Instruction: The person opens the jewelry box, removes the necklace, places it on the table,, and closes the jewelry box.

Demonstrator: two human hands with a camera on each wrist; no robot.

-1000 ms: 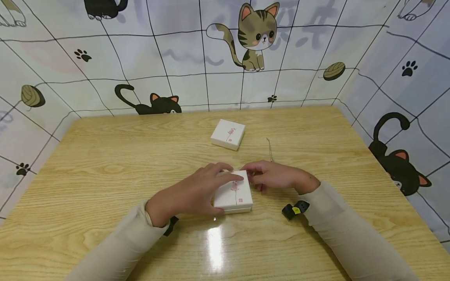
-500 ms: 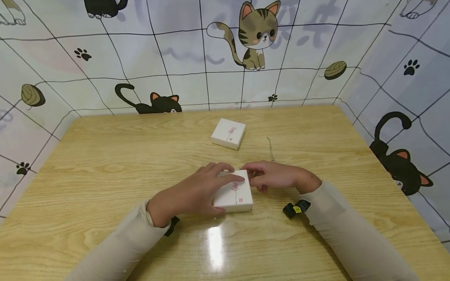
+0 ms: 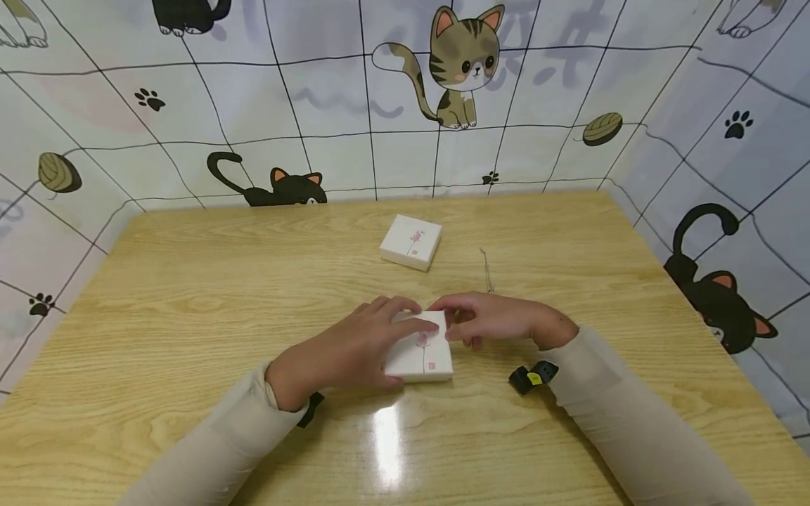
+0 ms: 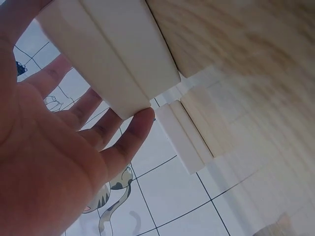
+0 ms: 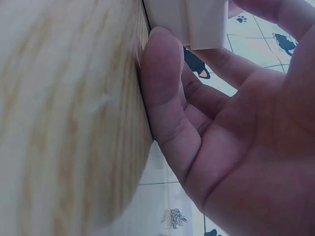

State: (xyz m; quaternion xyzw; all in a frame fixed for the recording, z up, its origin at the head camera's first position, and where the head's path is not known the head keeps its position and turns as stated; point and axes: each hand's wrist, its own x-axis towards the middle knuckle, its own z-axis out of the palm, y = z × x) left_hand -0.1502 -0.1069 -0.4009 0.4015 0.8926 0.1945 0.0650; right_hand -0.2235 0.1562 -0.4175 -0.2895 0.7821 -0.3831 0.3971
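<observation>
A small white lidded box [image 3: 436, 355] with a pink flower print lies on the table between both hands. My left hand [image 3: 351, 348] spans it from the left, thumb at the near side and fingers at the far side, index laid across the top. In the left wrist view, fingertips press the box [image 4: 110, 49], whose seam between lid and base shows as a step. At the far right corner, my right hand [image 3: 496, 316] pinches the box with index and thumb. The right wrist view shows that thumb [image 5: 162, 64] low against the box's side, close to the tabletop.
A second white box [image 3: 411, 242] with the same print stands farther back on the wooden table [image 3: 253, 260]. Just beyond the right hand lies a thin silvery chain [image 3: 486, 270], partly hidden by it. A cat-patterned curtain [image 3: 335, 91] borders the table behind and at the sides.
The box's lid sits slightly lower than a second ago, and the seam at its near side shows less. My right fingertips have shifted slightly left onto the corner. The left hand stays nearly still.
</observation>
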